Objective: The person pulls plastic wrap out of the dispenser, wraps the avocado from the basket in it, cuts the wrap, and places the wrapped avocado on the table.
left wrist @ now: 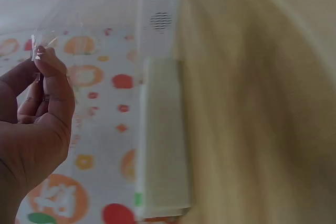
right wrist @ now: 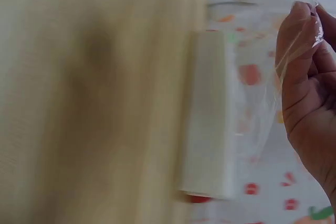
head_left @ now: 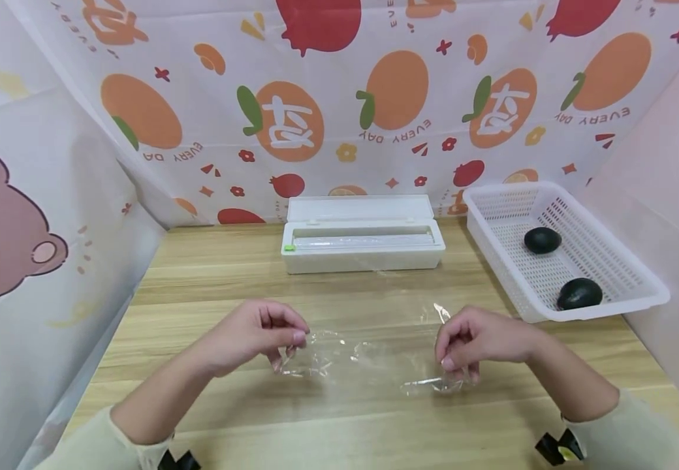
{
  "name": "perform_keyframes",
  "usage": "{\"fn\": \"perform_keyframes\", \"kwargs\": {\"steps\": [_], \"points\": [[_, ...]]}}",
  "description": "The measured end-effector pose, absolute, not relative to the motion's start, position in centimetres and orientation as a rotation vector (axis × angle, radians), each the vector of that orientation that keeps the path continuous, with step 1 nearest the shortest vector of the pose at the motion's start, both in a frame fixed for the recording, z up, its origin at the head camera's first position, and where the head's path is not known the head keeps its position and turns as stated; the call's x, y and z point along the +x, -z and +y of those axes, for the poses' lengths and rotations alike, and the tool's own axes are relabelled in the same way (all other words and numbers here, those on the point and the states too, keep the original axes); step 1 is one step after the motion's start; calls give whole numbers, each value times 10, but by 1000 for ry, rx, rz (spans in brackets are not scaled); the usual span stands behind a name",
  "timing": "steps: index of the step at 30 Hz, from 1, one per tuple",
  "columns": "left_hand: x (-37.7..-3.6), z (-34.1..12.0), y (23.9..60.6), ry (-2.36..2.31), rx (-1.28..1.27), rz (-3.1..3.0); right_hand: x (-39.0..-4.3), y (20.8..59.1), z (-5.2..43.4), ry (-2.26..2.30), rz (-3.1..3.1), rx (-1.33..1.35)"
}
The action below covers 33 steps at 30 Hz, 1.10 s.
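Fruit-printed cloth (head_left: 328,72) is stretched behind a wood-grained desk (head_left: 228,274), and a cartoon bear (head_left: 10,235) is printed on the white covering (head_left: 98,215) at the left. Near the back, a long white box (head_left: 365,262) is set with its lid (head_left: 360,207) raised, and a clear roll (head_left: 365,241) is contained in it. Two dark, glossy oval fruits (head_left: 579,294) are held, well apart, in a perforated white basket (head_left: 495,261) at the right. Above the desk, before the box, a crinkled, transparent film (head_left: 369,356) is spanned between both hands; its sides are pinched between thumb and fingers by the left hand (head_left: 263,336) and the right hand (head_left: 486,343).
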<state>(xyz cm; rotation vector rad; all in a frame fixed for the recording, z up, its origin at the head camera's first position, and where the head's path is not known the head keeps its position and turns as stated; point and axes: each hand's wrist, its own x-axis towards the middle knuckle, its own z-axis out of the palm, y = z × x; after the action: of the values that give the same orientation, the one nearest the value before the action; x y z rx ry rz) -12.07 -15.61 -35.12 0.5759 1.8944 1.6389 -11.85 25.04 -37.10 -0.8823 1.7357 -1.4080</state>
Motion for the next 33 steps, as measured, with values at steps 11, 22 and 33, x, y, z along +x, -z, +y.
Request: {"fn": "perform_keyframes", "kwargs": {"steps": [11,22,33], "points": [[-111,-155,418,-1441,516,1931,-110,446,243,1363,1772,-659],[-110,-159,438,-1382,495,1970,-107,461,240,1344,1790,-642],[-108,-159,445,-1338,521,1996,-103,459,243,1305,1877,-675]]}}
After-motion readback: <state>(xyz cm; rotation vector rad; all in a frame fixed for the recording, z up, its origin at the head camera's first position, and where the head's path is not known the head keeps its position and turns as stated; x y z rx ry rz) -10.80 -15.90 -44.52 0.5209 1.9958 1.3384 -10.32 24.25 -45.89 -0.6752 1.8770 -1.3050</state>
